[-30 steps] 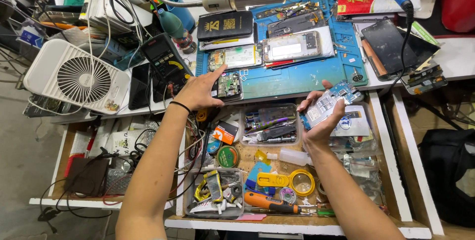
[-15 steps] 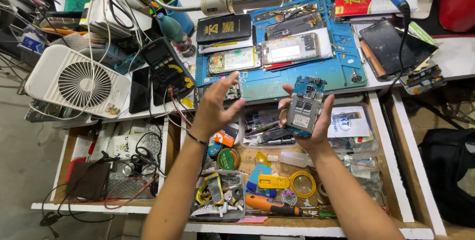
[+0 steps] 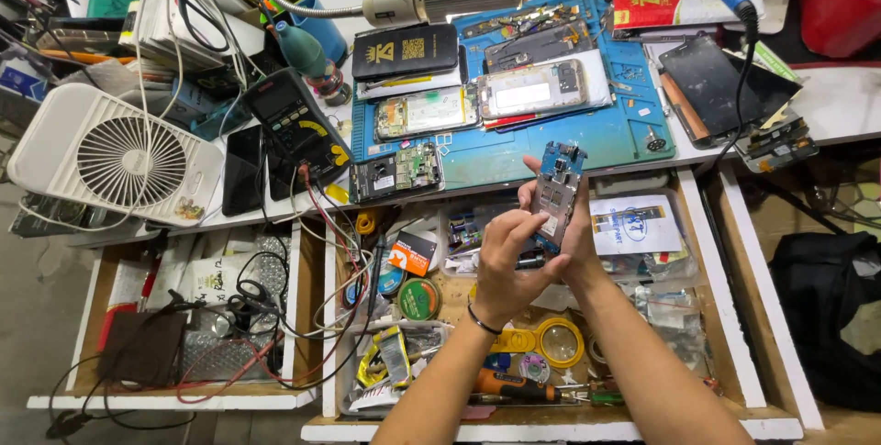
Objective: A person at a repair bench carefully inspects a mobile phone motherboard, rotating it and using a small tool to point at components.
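A blue phone circuit board (image 3: 556, 190) with metal shields stands upright in my right hand (image 3: 576, 234), held from behind over the open middle drawer. My left hand (image 3: 507, 257) has come against the board's front, its thumb and fingers touching the board's lower left edge. A dark band sits on my left wrist. Just beyond my hands lies the blue work mat (image 3: 587, 138) with opened phones (image 3: 530, 89) on it.
A white fan (image 3: 115, 162) and a multimeter (image 3: 298, 124) stand at the left of the bench. The middle drawer (image 3: 734, 317) holds a magnifier (image 3: 557, 341), a screwdriver (image 3: 514, 385), tape rolls and bags. The left drawer holds tangled cables. A black bag (image 3: 830, 312) sits at right.
My left hand left the bench edge and came right onto the board. My right hand lifted the board from above the drawer and turned it upright.
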